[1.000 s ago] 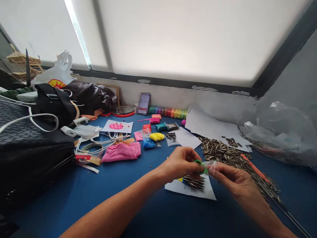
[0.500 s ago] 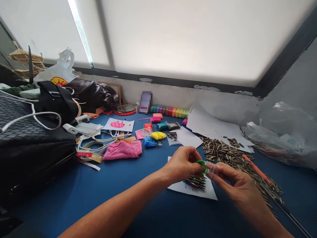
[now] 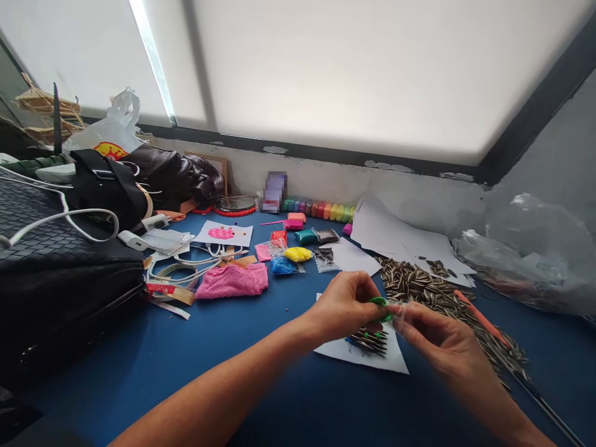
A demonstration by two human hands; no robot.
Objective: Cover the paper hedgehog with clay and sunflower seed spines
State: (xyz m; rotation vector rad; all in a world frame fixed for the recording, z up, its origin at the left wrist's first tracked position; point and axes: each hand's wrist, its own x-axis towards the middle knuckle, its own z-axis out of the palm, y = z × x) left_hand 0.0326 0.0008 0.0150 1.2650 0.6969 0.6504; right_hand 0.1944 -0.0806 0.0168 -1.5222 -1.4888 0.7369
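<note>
Between the fingers of my left hand is a lump of green modelling clay, pinched at the thumb and fingertips. My right hand is closed on a small clear plastic bag whose end meets the green clay. Both hands hover over a white sheet of paper. On that paper lies a cluster of striped sunflower seeds dotted with green and blue bits, partly hidden by my left hand.
Loose sunflower seeds are heaped on the right, beside an orange-handled tool. Bagged yellow clay and other colours lie at the middle back. A pink cloth, cables and a black bag occupy the left.
My right fingers have shifted slightly at the plastic bag beside the green clay. My left hand keeps its pinch and has hardly moved.
</note>
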